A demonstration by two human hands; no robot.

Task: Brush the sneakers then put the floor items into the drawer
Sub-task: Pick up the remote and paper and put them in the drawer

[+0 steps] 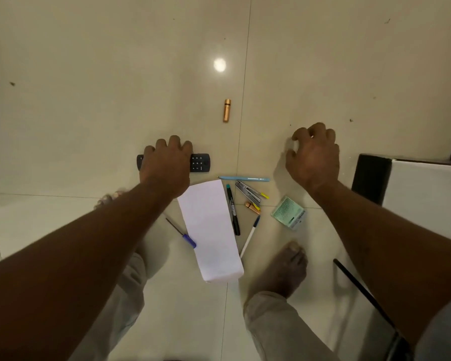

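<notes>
Several small items lie on the cream tiled floor. My left hand (166, 162) rests on a black remote (200, 162), fingers curled over its far edge. My right hand (314, 157) hovers over bare tile to the right, fingers apart and bent, with nothing in it. A gold battery (226, 110) lies alone farther out. Nearer me are a white folded paper (210, 230), a light blue pen (245, 179), a black marker (232, 209), a metal stapler (248, 192), a small battery (251, 207), a white pen (249, 237), a blue-handled screwdriver (181, 233) and a green box (289, 212).
A white-fronted piece of furniture with a black side (427, 194) stands at the right edge. A thin black rod (362, 290) lies on the floor below it. My bare right foot (281, 269) is planted next to the paper. No sneakers or brush are in view.
</notes>
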